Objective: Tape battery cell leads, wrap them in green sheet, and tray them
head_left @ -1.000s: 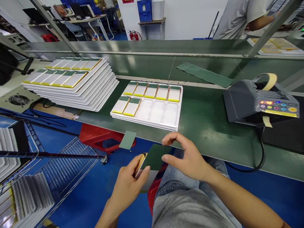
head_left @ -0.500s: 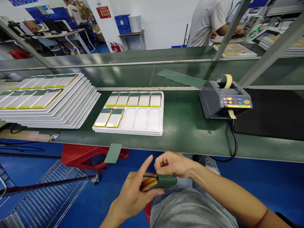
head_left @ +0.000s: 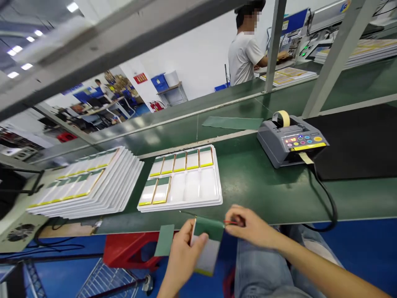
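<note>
White pack (head_left: 207,253) is in your left hand (head_left: 182,256), at the bench's near edge and left of your legs. Left grip is closed: thumb across the green band (head_left: 208,228), fingers at the left side. Pack is tilted, yellow edge toward you. Its far end overlaps the bench (head_left: 245,178) edge in view; can't tell if they touch.

Your right hand (head_left: 248,227) is curled shut on the red wire (head_left: 228,222), just beside the pack's far right corner. Black wire (head_left: 187,213) sticks out left from the far left corner, over the bench edge.

Tray (head_left: 201,186) sits far of your left hand: five packs in the far row, two at the left of the near row, three pockets open on the right. Tray stack (head_left: 124,190) is left of it, narrow gap between.

Widest clear bench runs from the tray's right edge to the tape dispenser (head_left: 291,142). Dispenser's cable (head_left: 328,198) loops past the near edge on the right; keep that in view. Green piece (head_left: 164,240) juts past the near edge, left of your left hand, above the red stool (head_left: 124,252).
</note>
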Demonstrator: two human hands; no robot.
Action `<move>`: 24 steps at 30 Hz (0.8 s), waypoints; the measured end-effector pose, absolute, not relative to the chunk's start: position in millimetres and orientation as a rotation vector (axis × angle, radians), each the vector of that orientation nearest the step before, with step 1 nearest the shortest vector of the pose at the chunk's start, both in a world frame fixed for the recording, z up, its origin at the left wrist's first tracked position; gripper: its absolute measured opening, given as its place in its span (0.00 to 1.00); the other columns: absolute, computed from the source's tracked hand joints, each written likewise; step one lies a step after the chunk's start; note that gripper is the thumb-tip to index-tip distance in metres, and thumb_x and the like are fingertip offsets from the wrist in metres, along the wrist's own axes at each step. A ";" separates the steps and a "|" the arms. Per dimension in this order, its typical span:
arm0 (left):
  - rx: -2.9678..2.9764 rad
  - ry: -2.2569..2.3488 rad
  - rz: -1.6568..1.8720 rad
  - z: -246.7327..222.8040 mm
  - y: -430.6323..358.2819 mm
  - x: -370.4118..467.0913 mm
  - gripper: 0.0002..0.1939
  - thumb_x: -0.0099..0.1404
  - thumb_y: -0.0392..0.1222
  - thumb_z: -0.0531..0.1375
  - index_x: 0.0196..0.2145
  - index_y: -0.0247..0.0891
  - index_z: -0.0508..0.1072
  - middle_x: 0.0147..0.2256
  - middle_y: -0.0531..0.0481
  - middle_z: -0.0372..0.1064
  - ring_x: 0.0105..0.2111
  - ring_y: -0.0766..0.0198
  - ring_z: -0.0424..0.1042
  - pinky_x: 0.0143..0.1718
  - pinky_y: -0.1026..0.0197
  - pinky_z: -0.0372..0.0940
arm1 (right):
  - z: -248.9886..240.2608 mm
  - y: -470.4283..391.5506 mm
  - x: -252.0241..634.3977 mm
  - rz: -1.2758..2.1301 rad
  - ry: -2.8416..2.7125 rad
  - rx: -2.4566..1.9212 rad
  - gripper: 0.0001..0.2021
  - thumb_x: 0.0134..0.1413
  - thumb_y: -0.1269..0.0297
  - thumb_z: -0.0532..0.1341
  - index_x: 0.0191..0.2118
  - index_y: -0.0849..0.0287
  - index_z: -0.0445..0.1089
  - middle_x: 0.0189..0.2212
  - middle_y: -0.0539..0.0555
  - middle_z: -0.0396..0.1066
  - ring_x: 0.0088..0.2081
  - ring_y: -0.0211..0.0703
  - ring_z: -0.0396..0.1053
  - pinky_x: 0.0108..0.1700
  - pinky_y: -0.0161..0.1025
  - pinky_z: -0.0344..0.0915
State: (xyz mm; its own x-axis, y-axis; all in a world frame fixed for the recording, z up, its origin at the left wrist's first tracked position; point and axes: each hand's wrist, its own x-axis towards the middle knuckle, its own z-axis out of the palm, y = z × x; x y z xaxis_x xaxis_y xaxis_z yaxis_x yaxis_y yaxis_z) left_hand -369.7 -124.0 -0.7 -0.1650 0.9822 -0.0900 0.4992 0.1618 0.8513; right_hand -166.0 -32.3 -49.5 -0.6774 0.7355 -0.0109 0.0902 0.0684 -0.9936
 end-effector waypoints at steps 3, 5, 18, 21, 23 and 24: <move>1.464 2.079 0.678 22.1 -94.7 -423.5 0.21 0.62 0.56 0.52 0.39 0.37 0.71 0.32 0.49 0.74 0.31 0.59 0.71 0.29 0.63 0.63 | -69.3 -15.0 -133.3 1.001 -1.901 -1.144 0.09 0.57 0.59 0.57 0.29 0.57 0.67 0.24 0.47 0.54 0.27 0.38 0.55 0.32 0.36 0.52; 1.492 2.140 0.585 38.3 -69.1 -461.0 0.22 0.59 0.58 0.53 0.36 0.36 0.74 0.32 0.47 0.75 0.32 0.57 0.71 0.28 0.63 0.62 | -87.2 -5.9 -114.6 0.852 -1.864 -1.255 0.10 0.57 0.56 0.56 0.29 0.56 0.66 0.22 0.46 0.53 0.24 0.38 0.55 0.30 0.36 0.53; 1.356 2.394 0.326 7.5 44.9 -523.2 0.20 0.57 0.54 0.62 0.39 0.34 0.71 0.27 0.52 0.71 0.24 0.66 0.69 0.29 0.60 0.65 | -106.9 -0.1 -102.8 0.923 -1.778 -1.366 0.12 0.56 0.53 0.56 0.29 0.55 0.65 0.19 0.45 0.54 0.23 0.38 0.56 0.28 0.34 0.56; 1.317 2.530 0.432 -14.6 33.8 -514.9 0.20 0.63 0.54 0.56 0.42 0.34 0.69 0.34 0.50 0.71 0.30 0.65 0.71 0.34 0.56 0.67 | -106.4 1.8 -103.2 0.927 -1.761 -1.378 0.13 0.56 0.53 0.56 0.28 0.55 0.66 0.19 0.45 0.54 0.23 0.38 0.56 0.28 0.34 0.56; 1.347 2.634 0.528 -27.8 25.2 -506.3 0.20 0.63 0.54 0.56 0.43 0.34 0.69 0.38 0.47 0.70 0.37 0.61 0.71 0.41 0.52 0.65 | -105.0 2.4 -104.6 0.916 -1.768 -1.380 0.13 0.56 0.53 0.56 0.27 0.55 0.66 0.19 0.45 0.54 0.23 0.38 0.56 0.27 0.34 0.57; 1.371 2.687 0.572 -33.7 21.5 -501.6 0.20 0.62 0.54 0.56 0.43 0.34 0.69 0.40 0.45 0.69 0.41 0.57 0.69 0.45 0.50 0.63 | -103.8 2.4 -105.3 0.910 -1.772 -1.381 0.13 0.56 0.53 0.56 0.27 0.56 0.66 0.19 0.45 0.55 0.23 0.38 0.57 0.27 0.34 0.57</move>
